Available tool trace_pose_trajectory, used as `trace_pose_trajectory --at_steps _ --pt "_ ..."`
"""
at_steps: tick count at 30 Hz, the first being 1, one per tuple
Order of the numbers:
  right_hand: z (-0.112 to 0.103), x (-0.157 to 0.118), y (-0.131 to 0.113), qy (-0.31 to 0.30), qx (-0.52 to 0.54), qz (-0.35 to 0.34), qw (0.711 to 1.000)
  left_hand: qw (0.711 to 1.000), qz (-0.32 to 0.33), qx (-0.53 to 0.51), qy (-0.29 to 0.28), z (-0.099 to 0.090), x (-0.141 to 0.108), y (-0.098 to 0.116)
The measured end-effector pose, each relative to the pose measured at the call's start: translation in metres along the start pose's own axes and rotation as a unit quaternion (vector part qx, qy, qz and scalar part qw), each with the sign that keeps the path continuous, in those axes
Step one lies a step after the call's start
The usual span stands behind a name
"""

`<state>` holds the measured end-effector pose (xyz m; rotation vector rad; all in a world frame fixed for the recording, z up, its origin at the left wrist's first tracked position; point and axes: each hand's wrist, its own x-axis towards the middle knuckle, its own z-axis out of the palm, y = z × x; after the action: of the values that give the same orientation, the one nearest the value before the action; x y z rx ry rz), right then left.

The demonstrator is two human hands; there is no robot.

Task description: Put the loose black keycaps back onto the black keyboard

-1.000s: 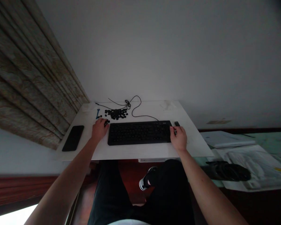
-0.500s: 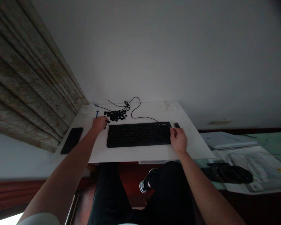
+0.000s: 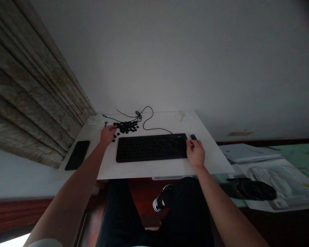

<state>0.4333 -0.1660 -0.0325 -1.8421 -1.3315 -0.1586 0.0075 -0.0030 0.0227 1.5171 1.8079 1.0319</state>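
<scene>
A black keyboard point(image 3: 151, 148) lies on the white desk, its key area dark and hard to make out. Behind its left part is a pile of small black keycaps point(image 3: 126, 127). At the left edge of that pile is my left hand point(image 3: 108, 134), its fingers closed together; whatever they pinch is too small to tell. A few loose keycaps point(image 3: 114, 140) lie beside it. My right hand point(image 3: 195, 153) rests at the keyboard's right end, thumb and fingertips curled in; what they grip, if anything, is hidden. A small dark object point(image 3: 193, 137) sits just behind it.
A black phone point(image 3: 78, 155) lies at the desk's left side. Near the wall are a thin black cable point(image 3: 152, 113) and a small blue tool point(image 3: 106, 123). Papers point(image 3: 249, 153) and a black bundle point(image 3: 257, 190) are on the surface at right.
My left hand has moved slightly back, toward the keycap pile, uncovering loose keycaps beside it. My right hand stays at the keyboard's end. The view has shifted a little.
</scene>
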Motion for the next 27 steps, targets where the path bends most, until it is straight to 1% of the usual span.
trace_pose_trajectory --at_steps 1,2,4,5,6,7,8,10,13,19,22,27 --pt "0.000 0.000 0.000 0.002 0.000 -0.001 1.000 0.992 -0.043 -0.119 0.005 0.002 -0.005 0.003" --pt "0.001 0.000 0.001 0.004 -0.001 -0.002 1.000 0.968 -0.084 -0.236 0.004 0.004 -0.010 0.006" --pt "0.001 0.000 0.002 0.006 -0.005 -0.003 1.000 0.892 -0.140 -0.429 -0.021 0.009 -0.023 0.014" --pt "0.002 -0.001 0.002 0.006 -0.005 -0.004 1.000 0.854 -0.153 -0.497 -0.029 0.012 -0.030 0.018" --pt "0.002 -0.001 0.003 0.005 -0.005 -0.005 1.000 0.821 -0.164 -0.546 -0.038 0.014 -0.037 0.021" --pt "0.002 -0.001 0.003 0.004 -0.004 -0.007 1.000 0.794 -0.174 -0.581 -0.043 0.017 -0.044 0.025" --pt "0.002 -0.001 0.003 0.004 -0.003 -0.009 1.000 0.774 -0.182 -0.605 -0.049 0.019 -0.050 0.029" --pt "0.002 -0.002 0.002 0.004 -0.003 -0.010 1.000 0.746 -0.199 -0.632 -0.061 0.024 -0.062 0.036" --pt "0.002 -0.002 0.002 0.006 -0.004 -0.006 1.000 0.724 -0.221 -0.649 -0.073 0.029 -0.077 0.046" --pt "0.003 -0.002 0.003 0.015 -0.006 -0.007 1.000 0.702 -0.237 -0.665 -0.094 0.035 -0.104 0.059" --pt "0.003 -0.003 0.003 0.020 -0.007 -0.010 1.000 0.704 -0.229 -0.664 -0.107 0.038 -0.116 0.060" --pt "0.002 -0.003 0.003 0.024 -0.008 -0.011 1.000 0.722 -0.211 -0.644 -0.141 0.041 -0.129 0.058"
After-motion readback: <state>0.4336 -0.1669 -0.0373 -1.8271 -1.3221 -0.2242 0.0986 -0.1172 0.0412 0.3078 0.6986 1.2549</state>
